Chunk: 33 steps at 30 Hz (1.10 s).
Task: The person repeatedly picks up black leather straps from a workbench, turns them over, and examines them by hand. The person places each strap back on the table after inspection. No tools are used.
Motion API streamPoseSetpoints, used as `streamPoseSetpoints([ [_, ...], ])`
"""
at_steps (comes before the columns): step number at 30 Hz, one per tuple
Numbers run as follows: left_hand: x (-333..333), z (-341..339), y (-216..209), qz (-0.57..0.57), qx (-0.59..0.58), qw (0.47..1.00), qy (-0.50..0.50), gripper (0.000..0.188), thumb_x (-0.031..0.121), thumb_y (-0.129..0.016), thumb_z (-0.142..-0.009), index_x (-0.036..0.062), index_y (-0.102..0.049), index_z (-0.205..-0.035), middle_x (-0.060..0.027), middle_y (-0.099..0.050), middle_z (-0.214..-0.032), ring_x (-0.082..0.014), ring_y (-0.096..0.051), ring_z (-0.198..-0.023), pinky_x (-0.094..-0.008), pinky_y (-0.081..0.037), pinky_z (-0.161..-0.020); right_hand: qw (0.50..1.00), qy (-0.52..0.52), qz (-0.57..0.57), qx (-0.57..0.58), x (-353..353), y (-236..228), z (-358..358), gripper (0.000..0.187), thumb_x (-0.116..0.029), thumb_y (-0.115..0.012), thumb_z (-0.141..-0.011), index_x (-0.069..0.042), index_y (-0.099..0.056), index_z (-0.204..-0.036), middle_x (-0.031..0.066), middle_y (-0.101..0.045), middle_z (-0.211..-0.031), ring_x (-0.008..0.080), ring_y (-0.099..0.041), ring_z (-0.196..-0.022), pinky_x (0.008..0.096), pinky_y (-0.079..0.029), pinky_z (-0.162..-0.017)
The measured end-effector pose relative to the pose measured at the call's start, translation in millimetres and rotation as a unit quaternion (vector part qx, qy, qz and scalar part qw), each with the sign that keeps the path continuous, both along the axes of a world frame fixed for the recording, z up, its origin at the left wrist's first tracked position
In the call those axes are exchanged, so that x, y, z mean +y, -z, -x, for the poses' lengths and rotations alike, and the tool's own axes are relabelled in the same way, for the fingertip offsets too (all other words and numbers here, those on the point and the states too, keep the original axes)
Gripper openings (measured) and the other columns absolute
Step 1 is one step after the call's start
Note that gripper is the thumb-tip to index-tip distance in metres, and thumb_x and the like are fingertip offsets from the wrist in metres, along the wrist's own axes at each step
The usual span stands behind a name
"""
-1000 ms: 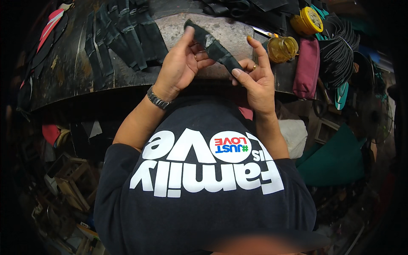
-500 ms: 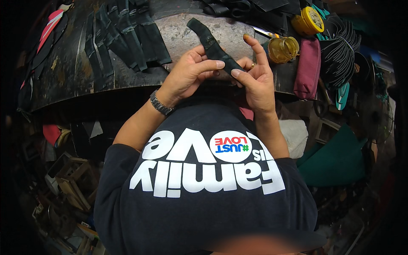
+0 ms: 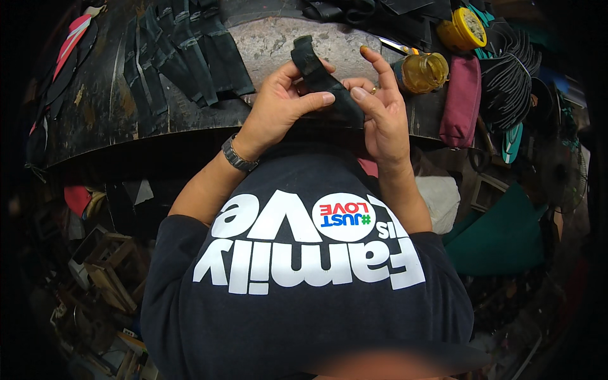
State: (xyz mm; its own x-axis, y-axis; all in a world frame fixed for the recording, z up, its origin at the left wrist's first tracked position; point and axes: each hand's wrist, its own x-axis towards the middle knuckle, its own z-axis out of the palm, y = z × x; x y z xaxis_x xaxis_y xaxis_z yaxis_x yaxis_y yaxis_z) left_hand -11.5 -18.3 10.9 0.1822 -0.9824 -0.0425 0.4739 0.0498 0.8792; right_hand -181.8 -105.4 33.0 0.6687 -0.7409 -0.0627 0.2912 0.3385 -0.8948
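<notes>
A dark, flat strip (image 3: 329, 85), rubber or cloth by its look, is held slantwise over the table's near edge. My left hand (image 3: 282, 104) pinches it, thumb in front and fingers behind. Its upper end curls above that grip, while the lower end hangs loose between my hands. My right hand (image 3: 387, 114) is at the strip's right edge, its index finger stretched up with an amber smear on the tip. The right thumb lies just off the strip; a bent finger reaches its edge, partly hidden. Beside this hand stands an open jar (image 3: 424, 73) of amber stuff, probably glue.
Similar dark strips (image 3: 190, 60) lie in a row at the left on the dark table (image 3: 82, 120). A pale slab (image 3: 272, 41) sits behind my hands. At the right are scissors (image 3: 399, 46), a yellow tub (image 3: 461, 30), a maroon pouch (image 3: 459, 101) and a black cord bundle (image 3: 505, 79).
My right thumb has come off the strip's lower end. The strip has turned and shifted in my left fingers, its upper end moving right and down.
</notes>
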Motion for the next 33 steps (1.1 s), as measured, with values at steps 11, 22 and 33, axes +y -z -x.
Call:
streamPoseSetpoints([
  [11,-1.8,-3.0,-7.0,-0.042,-0.051,0.997,0.03,0.055,0.001,-0.075,-0.085,0.0057,-0.054,-0.136,0.0,-0.062,-0.107,-0.0059,-0.06,-0.092,-0.0209,-0.052,-0.079,0.998,0.052,0.027,-0.013,-0.4,6.4,-6.5,0.066,0.009,-0.067,-0.086,-0.002,-0.041,-0.146,0.0074,-0.065,-0.096,0.0111,-0.062,-0.091,0.023,-0.049,-0.086],
  [22,-4.7,-2.3,-6.8,-0.037,-0.038,0.998,0.029,0.065,0.002,-0.072,-0.087,0.0101,-0.045,-0.146,-0.0006,-0.064,-0.107,-0.0051,-0.059,-0.089,-0.0193,-0.048,-0.074,0.983,0.113,0.141,0.017,4.2,5.7,-8.9,0.052,0.003,-0.063,-0.092,-0.003,-0.045,-0.14,0.0086,-0.064,-0.104,0.0111,-0.061,-0.095,0.026,-0.048,-0.092],
  [33,-3.7,-2.1,-3.2,-0.031,0.034,0.999,0.002,0.064,0.001,-0.068,-0.089,0.011,-0.042,-0.147,-0.0021,-0.063,-0.113,-0.0049,-0.059,-0.094,-0.019,-0.049,-0.074,0.911,0.119,0.35,0.181,6.1,10.9,1.2,0.028,-0.009,-0.075,-0.084,-0.002,-0.065,-0.11,0.0119,-0.055,-0.121,0.0209,-0.056,-0.11,0.0311,-0.046,-0.094],
])
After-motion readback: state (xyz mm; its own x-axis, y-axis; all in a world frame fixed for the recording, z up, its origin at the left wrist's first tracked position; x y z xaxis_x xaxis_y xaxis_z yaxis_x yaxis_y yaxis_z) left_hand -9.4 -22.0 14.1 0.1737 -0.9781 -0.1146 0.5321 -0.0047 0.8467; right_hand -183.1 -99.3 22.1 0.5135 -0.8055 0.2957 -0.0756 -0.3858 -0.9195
